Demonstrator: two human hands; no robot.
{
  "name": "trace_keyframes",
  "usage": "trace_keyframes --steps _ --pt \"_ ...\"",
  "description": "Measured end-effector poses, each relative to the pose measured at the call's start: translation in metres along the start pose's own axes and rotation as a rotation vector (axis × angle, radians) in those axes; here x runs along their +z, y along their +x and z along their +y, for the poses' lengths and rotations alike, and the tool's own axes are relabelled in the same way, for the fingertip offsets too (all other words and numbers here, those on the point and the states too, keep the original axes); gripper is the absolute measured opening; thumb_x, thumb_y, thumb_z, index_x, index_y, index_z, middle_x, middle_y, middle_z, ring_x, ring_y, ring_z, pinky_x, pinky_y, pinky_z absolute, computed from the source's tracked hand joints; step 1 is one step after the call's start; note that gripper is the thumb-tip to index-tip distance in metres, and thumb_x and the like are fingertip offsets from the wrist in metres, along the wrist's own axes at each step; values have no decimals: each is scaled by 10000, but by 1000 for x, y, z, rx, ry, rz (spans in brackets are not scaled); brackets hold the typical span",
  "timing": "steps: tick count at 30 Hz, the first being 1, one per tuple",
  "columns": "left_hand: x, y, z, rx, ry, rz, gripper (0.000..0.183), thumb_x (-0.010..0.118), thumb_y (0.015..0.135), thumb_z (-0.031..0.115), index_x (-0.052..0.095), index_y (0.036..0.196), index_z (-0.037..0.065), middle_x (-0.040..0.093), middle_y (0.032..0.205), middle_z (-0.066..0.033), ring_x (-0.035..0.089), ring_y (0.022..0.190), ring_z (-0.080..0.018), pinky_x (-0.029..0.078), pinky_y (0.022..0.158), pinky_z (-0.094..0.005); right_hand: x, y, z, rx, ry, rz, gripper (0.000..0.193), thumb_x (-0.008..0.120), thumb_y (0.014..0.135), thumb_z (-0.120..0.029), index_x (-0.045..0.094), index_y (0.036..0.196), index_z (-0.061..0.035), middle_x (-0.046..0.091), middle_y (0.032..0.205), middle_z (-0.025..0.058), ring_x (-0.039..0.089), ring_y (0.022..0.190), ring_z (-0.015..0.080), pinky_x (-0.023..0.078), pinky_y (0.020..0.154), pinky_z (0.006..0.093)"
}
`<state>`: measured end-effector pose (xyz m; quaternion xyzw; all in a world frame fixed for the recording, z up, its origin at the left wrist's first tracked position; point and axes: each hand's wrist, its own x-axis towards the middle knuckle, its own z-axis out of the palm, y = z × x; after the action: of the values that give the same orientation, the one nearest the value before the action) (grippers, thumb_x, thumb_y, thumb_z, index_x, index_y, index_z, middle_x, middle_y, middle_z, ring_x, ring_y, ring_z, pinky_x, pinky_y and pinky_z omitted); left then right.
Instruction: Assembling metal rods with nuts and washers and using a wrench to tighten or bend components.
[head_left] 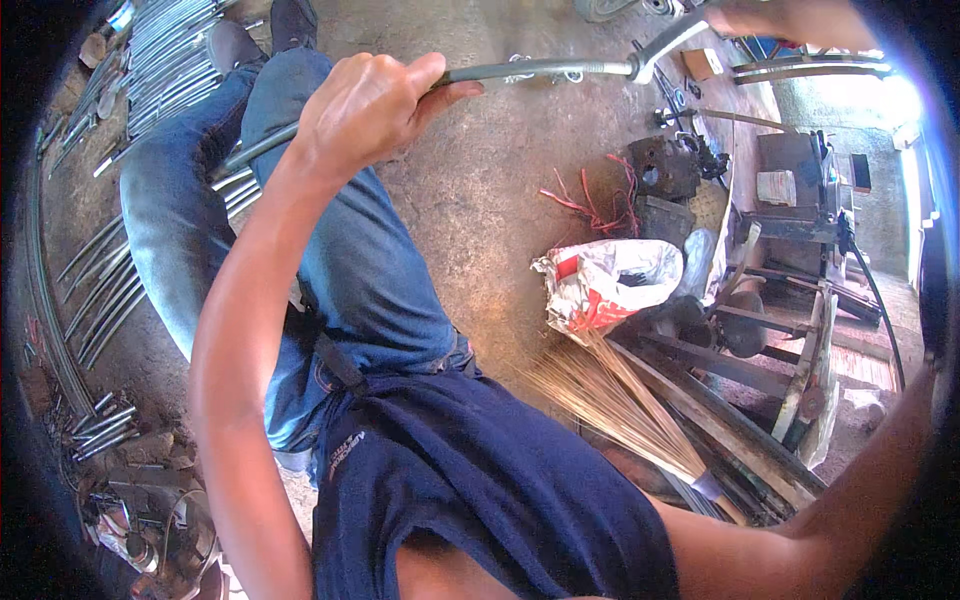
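A long grey metal rod (540, 69) runs from beside my knee, across my thigh and out to the upper right. My left hand (365, 110) is closed around it over my leg, thumb stretched along the rod. At its far right end sits a pale collar-like fitting (637, 66). From there a flatter grey bar (676, 37) slants up to my right hand (785, 22). That hand appears wrapped around the bar's end, though the picture's upper edge cuts off part of it. Whether the bar is a separate tool or joined to the rod I cannot tell.
Metal rods (175, 55) lie on the floor at far left; several short pieces (105, 430) lie lower. To the right are a white-and-red sack (610, 285), a straw broom (640, 410), red wires (595, 200), a dark metal block (662, 168) and a metal frame (800, 330).
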<state>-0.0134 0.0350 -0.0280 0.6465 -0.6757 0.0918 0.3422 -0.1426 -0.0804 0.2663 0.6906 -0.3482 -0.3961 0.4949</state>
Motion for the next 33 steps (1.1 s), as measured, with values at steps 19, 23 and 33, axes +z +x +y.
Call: trace_keyframes --steps 19,23,33 --pt "5 0 -1 16 159 144 328 651 914 375 519 828 87 611 583 -138 645 529 -325 495 442 -405 193 -68 -170 -3 2338 -167 328 639 945 -310 480 705 -153 360 520 -81 321 411 32 251 381 233" --pt "7 -3 0 -25 175 115 294 653 910 354 515 865 98 624 610 -122 651 543 -316 501 452 -400 209 -12 -238 16 2566 -74 388 650 934 -288 468 614 -167 376 507 -84 321 412 39 215 394 257" --pt "11 -4 -1 -16 186 154 226 674 879 280 540 960 117 648 660 -90 674 590 -285 521 483 -379 207 200 -271 -41 2373 835 328 688 920 -318 590 742 -60 515 649 -67 463 612 81 353 555 301"
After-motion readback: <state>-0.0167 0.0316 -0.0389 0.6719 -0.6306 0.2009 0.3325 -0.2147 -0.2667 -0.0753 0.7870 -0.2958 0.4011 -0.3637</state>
